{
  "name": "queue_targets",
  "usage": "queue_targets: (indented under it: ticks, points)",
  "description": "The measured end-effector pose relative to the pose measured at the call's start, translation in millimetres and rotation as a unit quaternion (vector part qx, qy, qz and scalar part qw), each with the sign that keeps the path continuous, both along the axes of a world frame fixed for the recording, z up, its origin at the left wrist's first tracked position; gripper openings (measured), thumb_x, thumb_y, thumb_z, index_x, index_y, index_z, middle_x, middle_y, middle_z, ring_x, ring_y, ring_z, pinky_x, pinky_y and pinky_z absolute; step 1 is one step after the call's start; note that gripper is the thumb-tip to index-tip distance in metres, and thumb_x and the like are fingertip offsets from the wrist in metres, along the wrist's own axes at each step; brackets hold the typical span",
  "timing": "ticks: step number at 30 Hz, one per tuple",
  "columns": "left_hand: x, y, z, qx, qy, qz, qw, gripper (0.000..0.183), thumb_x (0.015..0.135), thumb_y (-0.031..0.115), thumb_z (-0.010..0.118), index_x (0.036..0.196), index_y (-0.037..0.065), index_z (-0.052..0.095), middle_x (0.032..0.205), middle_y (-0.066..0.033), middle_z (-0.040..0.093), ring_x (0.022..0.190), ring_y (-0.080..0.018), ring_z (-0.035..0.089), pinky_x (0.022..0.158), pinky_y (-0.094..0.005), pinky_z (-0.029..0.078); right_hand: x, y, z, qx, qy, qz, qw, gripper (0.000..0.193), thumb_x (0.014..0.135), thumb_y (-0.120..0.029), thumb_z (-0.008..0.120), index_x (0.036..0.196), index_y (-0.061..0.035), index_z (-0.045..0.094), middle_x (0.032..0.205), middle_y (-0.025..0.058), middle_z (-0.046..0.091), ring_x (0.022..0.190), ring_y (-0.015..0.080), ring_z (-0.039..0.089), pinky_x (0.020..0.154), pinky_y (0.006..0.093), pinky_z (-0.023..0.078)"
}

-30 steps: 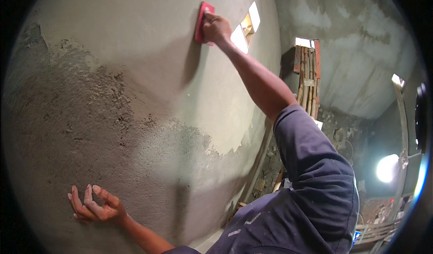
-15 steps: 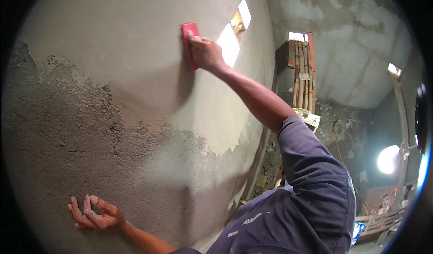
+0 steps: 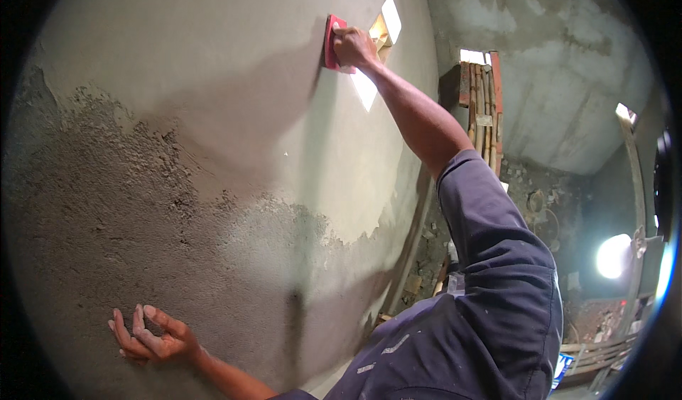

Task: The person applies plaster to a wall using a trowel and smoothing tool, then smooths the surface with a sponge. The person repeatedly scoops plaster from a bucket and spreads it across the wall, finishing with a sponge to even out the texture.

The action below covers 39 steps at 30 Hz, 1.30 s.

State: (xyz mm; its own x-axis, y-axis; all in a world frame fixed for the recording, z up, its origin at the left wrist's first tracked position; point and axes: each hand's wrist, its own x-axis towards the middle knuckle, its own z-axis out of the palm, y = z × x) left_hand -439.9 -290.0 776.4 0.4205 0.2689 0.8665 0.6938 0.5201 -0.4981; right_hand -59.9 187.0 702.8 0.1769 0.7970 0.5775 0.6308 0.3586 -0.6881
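My right hand [image 3: 355,47] reaches high up, wrapped round a red plastering float [image 3: 330,43] whose face lies against the wall [image 3: 234,52]. The float is tilted nearly upright beside a bright wall opening [image 3: 391,20]. Smooth, pale grey plaster covers the upper wall around it. Lower down, darker rough plaster [image 3: 142,222] meets the smooth coat along a ragged border. At the lower left my left hand [image 3: 156,336] is held near the rough part, palm up, with curled, spread fingers dusted in plaster. Nothing lies in it.
Bamboo poles [image 3: 482,109] stand in an opening on the right. A lit round lamp [image 3: 614,256] is fixed near a wooden post [image 3: 632,165]. Rubble [image 3: 540,180] lies on the ground beyond my arm. More poles [image 3: 597,354] lie at the lower right.
My right hand has moved the float up and to the right along the wall, now partly covering the lower bright opening. My left hand has stayed nearly still.
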Motion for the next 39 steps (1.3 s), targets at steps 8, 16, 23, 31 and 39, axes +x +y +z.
queue_targets:
  ticks: [8, 16, 23, 31, 39]
  points:
    - [-2.4, -0.6, -0.3, 0.014, -0.009, -0.003, 1.0, 0.03, 0.097, 0.031, 0.05, 0.09, 0.007, 0.067, 0.122, -0.0098, 0.061, 0.121, -0.0307, 0.055, 0.103, -0.0581, 0.029, -53.6, -52.3, -55.0, 0.069, 0.054, -0.004, 0.996, 0.043, 0.088, -0.018, 0.05, 0.13, -0.0248, 0.059, 0.089, 0.0154, 0.069, 0.079, 0.0336, 0.068, 0.073, 0.0422, 0.054]
    - [-4.0, -3.7, 1.5, 0.002, -0.004, -0.018, 1.0, 0.026, 0.098, 0.03, 0.05, 0.094, 0.01, 0.066, 0.123, -0.0098, 0.061, 0.118, -0.0278, 0.056, 0.097, -0.0521, 0.036, -97.0, -98.6, -14.3, 0.205, 0.039, 0.034, 0.978, 0.031, 0.09, -0.015, 0.048, 0.119, -0.0191, 0.056, 0.084, 0.0162, 0.067, 0.074, 0.0366, 0.067, 0.061, 0.0498, 0.052]
    - [-5.3, -5.3, -1.0, -0.001, -0.003, 0.003, 1.0, 0.026, 0.098, 0.031, 0.051, 0.094, 0.01, 0.066, 0.122, -0.0095, 0.061, 0.115, -0.0276, 0.058, 0.094, -0.0519, 0.039, -49.1, -50.0, -63.0, -0.018, 0.134, 0.033, 0.99, 0.035, 0.093, -0.022, 0.047, 0.126, -0.018, 0.059, 0.079, 0.0157, 0.068, 0.076, 0.0312, 0.068, 0.069, 0.0402, 0.053]
    - [-11.0, 4.7, -0.3, -0.007, 0.03, -0.045, 0.999, 0.026, 0.099, 0.027, 0.05, 0.094, 0.007, 0.064, 0.118, -0.0117, 0.062, 0.115, -0.0296, 0.058, 0.096, -0.0522, 0.04, -80.6, -89.6, -137.8, 0.202, 0.152, 0.03, 0.967, 0.038, 0.091, -0.018, 0.041, 0.122, -0.0134, 0.063, 0.093, 0.0205, 0.066, 0.082, 0.0358, 0.066, 0.07, 0.0426, 0.051]
    - [-11.9, -7.2, 5.9, -0.027, 0.044, 0.016, 0.999, 0.024, 0.098, 0.024, 0.052, 0.091, 0.003, 0.062, 0.114, -0.0158, 0.059, 0.113, -0.0297, 0.059, 0.094, -0.0523, 0.049, -42.7, -41.8, -19.6, 0.053, 0.196, 0.045, 0.978, 0.031, 0.101, -0.026, 0.042, 0.113, -0.0089, 0.065, 0.06, 0.0107, 0.06, 0.051, 0.0169, 0.058, 0.052, 0.0332, 0.047]
